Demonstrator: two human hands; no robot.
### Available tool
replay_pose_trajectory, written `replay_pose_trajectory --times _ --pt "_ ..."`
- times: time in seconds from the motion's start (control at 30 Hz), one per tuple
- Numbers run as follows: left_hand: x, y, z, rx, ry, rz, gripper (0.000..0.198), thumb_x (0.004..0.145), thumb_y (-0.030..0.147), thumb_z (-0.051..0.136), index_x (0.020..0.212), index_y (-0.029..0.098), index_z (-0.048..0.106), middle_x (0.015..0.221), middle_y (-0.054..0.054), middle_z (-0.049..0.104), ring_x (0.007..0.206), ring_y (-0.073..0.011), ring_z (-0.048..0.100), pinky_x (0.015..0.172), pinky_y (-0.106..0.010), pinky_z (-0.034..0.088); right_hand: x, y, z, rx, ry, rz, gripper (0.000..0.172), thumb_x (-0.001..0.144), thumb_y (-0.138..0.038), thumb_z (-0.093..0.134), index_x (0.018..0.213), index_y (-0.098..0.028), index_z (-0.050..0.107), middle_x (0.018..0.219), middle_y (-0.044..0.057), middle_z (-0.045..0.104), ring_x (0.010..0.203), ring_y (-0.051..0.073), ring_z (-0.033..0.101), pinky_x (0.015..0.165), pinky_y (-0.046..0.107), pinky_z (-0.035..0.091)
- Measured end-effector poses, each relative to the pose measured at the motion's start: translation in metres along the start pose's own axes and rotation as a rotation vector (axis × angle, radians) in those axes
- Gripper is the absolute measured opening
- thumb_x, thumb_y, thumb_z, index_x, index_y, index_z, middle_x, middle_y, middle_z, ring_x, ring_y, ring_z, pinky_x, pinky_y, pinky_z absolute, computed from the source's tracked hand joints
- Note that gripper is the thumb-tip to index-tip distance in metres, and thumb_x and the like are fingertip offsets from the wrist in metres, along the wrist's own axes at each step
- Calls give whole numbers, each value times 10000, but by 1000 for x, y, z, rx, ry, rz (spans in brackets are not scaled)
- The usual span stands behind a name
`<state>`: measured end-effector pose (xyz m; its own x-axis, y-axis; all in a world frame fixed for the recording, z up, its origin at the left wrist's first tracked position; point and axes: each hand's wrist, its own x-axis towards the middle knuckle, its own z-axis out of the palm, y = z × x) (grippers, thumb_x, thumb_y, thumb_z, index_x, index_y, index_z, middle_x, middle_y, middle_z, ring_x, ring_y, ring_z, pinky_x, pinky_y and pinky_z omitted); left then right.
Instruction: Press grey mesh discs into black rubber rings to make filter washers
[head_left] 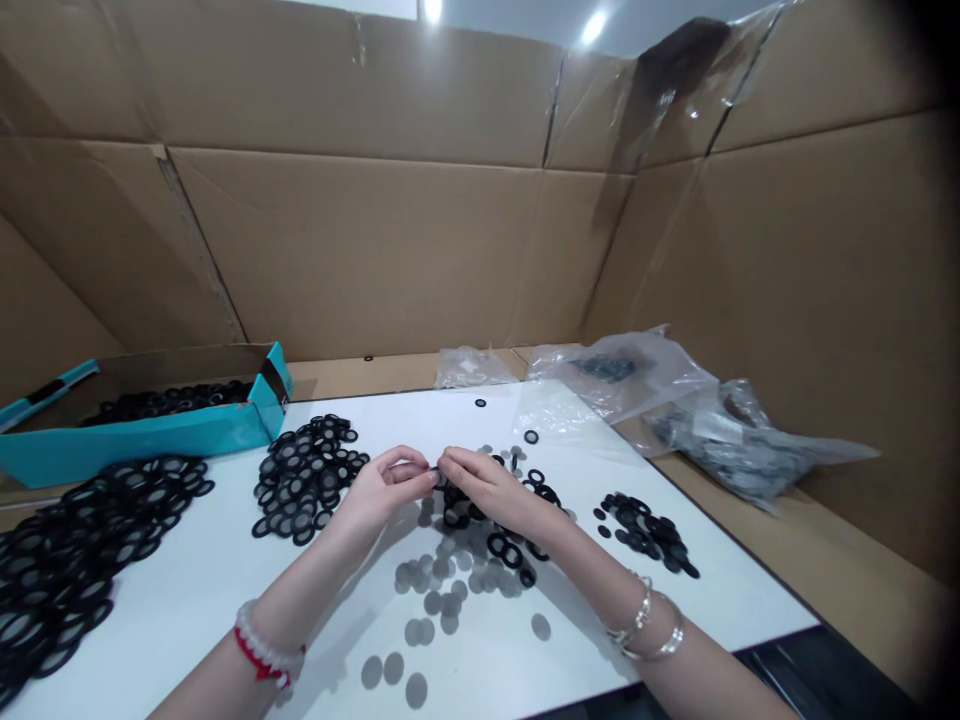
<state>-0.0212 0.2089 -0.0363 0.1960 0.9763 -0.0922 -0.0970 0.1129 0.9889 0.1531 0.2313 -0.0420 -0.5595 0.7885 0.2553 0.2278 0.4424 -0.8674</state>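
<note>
Left hand (386,492) and right hand (491,492) meet just beyond the grey discs (450,603) on the surface (225,580), fingers of both pinching one black ring (436,472). Seemingly a disc is being seated in it, needing even fingertip pressure

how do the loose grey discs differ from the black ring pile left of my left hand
The grey discs are plain grey all over; the black rings show a black rim round a grey centre. The discs lie scattered, mostly singly, while the rings are heaped and overlapping. Both are small, round and lie on the white table.
</note>
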Motion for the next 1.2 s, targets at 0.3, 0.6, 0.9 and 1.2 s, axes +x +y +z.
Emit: replay_pose_trajectory --times 0.3,0.6,0.9,1.2 --pt "-6 15 1 215 -77 -124 258 647 334 729 799 153 624 631 -8 628 633 -154 561 621 -274 395 0 0 -3 -100 -21 -82 346 956 -394 368 675 -195 395 701 -21 407 678 132 413 652 258 330" --pt "-6 14 1 152 90 -49 318 625 341 752 856 184 601 719 -21 679 650 -157 591 591 -261 388 -2 -2 -4 71 -79 4 359 943 -470 364 718 -196 412 695 -28 396 657 125 397 614 248 318" --pt "-6 12 4 40 -25 -99 325 619 283 776 881 175 615 686 0 642 709 -153 593 724 -288 421 -1 2 1 18 -41 -20 367 953 -452 348 688 -199 374 681 -32 369 634 120 371 593 249 302" --pt "-5 13 3 91 14 -126 271 604 291 776 799 159 641 686 -16 636 695 -157 585 707 -295 429 -2 -6 -5 -43 2 -47 334 948 -383 388 671 -197 390 694 -23 400 667 130 404 622 261 311"
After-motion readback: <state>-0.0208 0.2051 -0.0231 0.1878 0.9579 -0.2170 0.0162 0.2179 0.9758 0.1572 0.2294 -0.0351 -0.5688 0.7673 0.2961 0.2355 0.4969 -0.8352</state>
